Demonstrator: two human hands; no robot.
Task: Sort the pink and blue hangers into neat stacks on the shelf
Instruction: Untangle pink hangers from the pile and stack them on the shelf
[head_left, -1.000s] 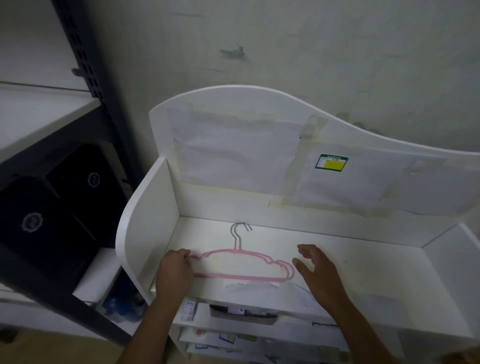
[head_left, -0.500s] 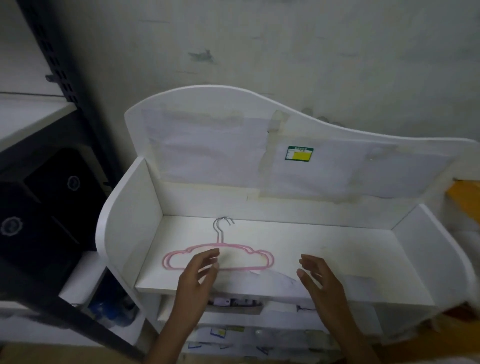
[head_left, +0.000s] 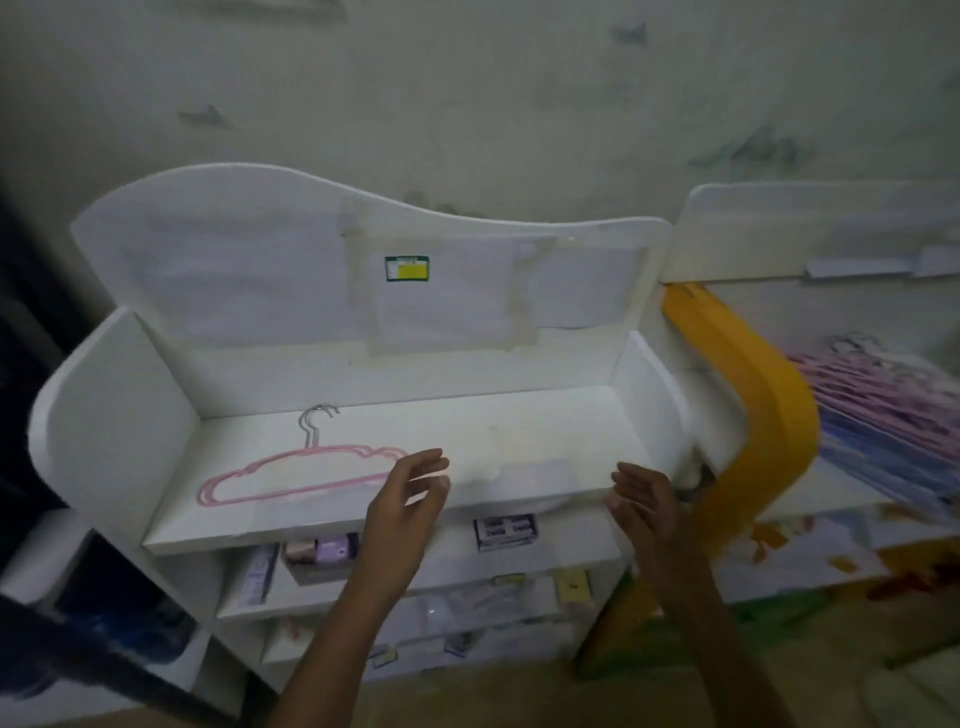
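Since the earlier frames the view has swung right and both hands have come off the pink hangers (head_left: 304, 475): the left hand (head_left: 410, 493), which was at the hangers' left end a second ago, now hovers at frame centre just right of their right tip, not touching. The right hand (head_left: 644, 499) is lower right of centre, at the front edge of the shelf (head_left: 519, 431). Both hands hold nothing, fingers loosely spread and slightly bent, palms roughly facing each other, probably mid-transit toward the next pickup. Pink hangers lie flat on the left part of the top shelf, two metal hooks pointing to the back wall; looks like two nested together, exact count unclear. Laid flat, hooks aligned, so later ones can stack on the same outline. The shelf to their right is bare, likely the spot for a blue stack, judging from the task. At the right edge of the frame a mixed pile (head_left: 883, 415) of pink and blue hangers sits on a neighbouring unit, beyond a yellow panel (head_left: 753, 395), blurred. That is likely the source, so sorting is early: one small pink stack, no blue one yet. Lower shelves hold small boxes (head_left: 322, 551) and labels, blurred. A green-yellow sticker (head_left: 407, 268) is on the back panel, top centre. Next move would be a reach right to the pile; risk is tangled hooks dragging several out.
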